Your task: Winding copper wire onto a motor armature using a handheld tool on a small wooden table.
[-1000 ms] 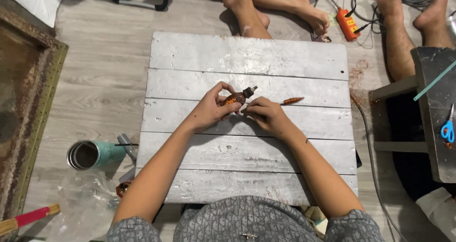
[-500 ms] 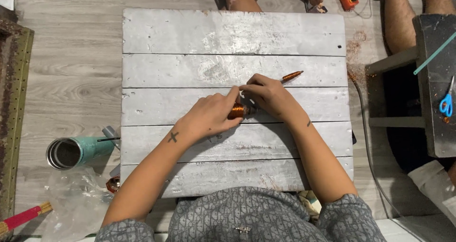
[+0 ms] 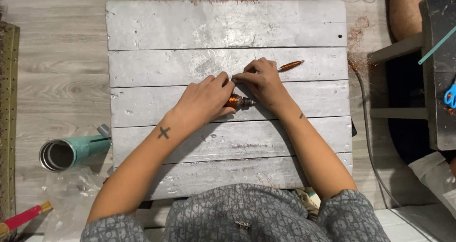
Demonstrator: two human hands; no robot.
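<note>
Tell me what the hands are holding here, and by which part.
Both the left hand and right hand grip a small copper-wound coil with a dark metal end; the left covers its copper end. Exact finger contact is hidden.

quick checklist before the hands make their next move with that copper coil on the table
1. Copper coil held: ok, the left hand covers one end and the right hand is at the other.
2. Grip tightness: cannot tell, the fingers hide it.
3. Second copper piece apart from the hands: ok, beside the right fingers.
4. Bare boards of the wooden table ahead: ok.
5. Teal tumbler off the table: ok, on the floor.
</note>
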